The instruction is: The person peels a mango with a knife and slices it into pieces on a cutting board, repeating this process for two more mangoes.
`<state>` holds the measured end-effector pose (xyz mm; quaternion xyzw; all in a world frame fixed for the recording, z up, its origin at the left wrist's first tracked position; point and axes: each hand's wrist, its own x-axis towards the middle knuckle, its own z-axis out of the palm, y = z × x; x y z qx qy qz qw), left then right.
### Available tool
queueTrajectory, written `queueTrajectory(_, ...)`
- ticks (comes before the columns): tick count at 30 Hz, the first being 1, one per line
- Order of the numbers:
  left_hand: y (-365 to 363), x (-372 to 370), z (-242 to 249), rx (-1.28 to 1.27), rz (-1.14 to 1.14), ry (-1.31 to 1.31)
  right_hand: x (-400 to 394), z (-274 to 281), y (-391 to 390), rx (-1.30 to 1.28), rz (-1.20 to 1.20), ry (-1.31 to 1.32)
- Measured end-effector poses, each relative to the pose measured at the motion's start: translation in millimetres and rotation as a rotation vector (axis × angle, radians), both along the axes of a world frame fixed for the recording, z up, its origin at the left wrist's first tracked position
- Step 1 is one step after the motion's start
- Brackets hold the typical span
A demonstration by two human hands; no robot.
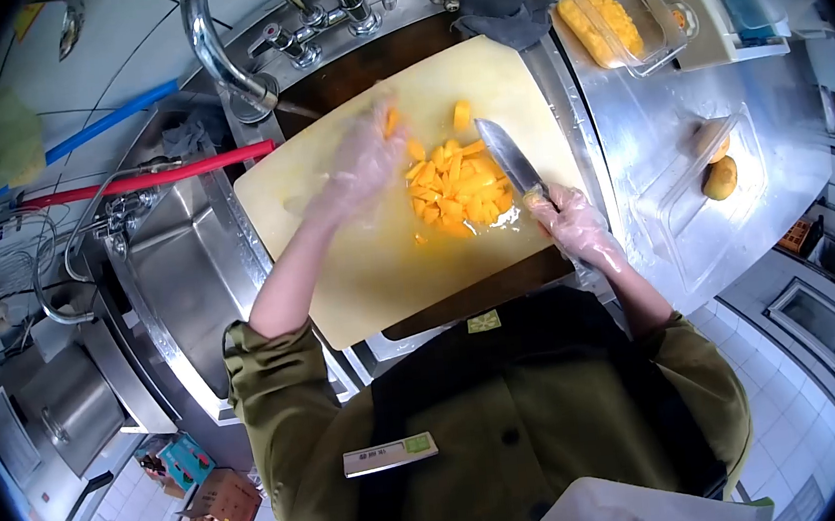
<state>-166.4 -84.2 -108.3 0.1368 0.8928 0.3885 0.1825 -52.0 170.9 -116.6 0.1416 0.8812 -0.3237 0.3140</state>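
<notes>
Step in hand, by my judgement: dicing fruit, late in the cut. A pile of orange fruit cubes point(459, 188) lay on the cutting board point(358, 266), which spanned the sink point(188, 282). The pile sat right of the board's middle, with two loose pieces toward the board's far edge.

My right hand point(575, 227), gloved, was closed around the handle of the knife point(511, 159). It sat off the board's right edge, with the blade angled across the board and its tip at the right side of the pile.

My left hand point(363, 165), also gloved, was blurred. Its fingers looked loosely spread near the board's far edge, just left of the pile; whether they pinched a piece I could not tell.

Next move, as I judged it, called for keeping the left fingers clear of the blade.

Pose: both forearms reached forward over the board and converged on the pile.
</notes>
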Motion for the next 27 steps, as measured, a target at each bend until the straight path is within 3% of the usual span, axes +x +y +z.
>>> queueTrajectory(2, 3.0, -44.0, 16.6, -0.581, -0.069, 0.180, -2.1, 2.5, 1.5, -0.095, -0.075, 0.030)
queueTrajectory(7, -34.7, -100.3, -89.1, -0.300, -0.063, 0.091, 0.4, -12.7, 6.2, -0.247, -0.188, 0.237)
queueTrajectory(8, -36.9, -99.8, -96.5, -0.459, -0.183, 0.237, 0.5, -16.0, 9.0, -0.243, -0.207, 0.238)
queueTrajectory(9, -34.9, -97.3, -91.7, -0.615, -0.288, 0.401, 0.6, -19.3, 10.4, -0.243, -0.226, 0.237)
queueTrajectory(12, -8.6, -75.7, -32.7, -0.834, -0.122, 0.097, -6.7, -19.6, 4.7, -0.255, -0.255, 0.150)
queueTrajectory(13, -13.2, -76.3, -43.0, -0.740, -0.084, 0.015, -9.3, -22.3, 3.7, -0.222, -0.220, 0.137)
queueTrajectory(15, -24.1, -70.5, -93.6, -0.128, 0.301, -0.510, -17.2, -23.1, -0.4, -0.150, -0.164, 0.086)
queueTrajectory(17, -33.6, -52.2, -173.1, 0.361, 0.572, -0.807, -14.5, -38.9, -0.3, -0.111, -0.131, 0.128)
queueTrajectory(19, -12.9, -38.4, -129.4, 0.309, 0.652, -0.912, -19.5, -34.8, -4.4, -0.124, -0.144, 0.049)
queueTrajectory(21, -3.0, -22.1, -152.7, 0.496, 0.792, -0.902, -22.9, -28.6, -6.7, -0.085, -0.172, -0.016)
queueTrajectory(24, -10.8, -20.3, -124.0, 0.223, 0.518, -0.708, -24.5, -17.4, -6.9, -0.064, -0.189, 0.052)
queueTrajectory(26, -13.4, -35.0, -50.3, -0.431, -0.247, -0.077, -15.9, -28.6, 0.9, -0.053, -0.176, 0.188)
queueTrajectory(27, -29.5, -50.5, -65.6, -0.338, -0.367, -0.267, -16.6, -26.4, 4.9, -0.042, -0.152, 0.166)
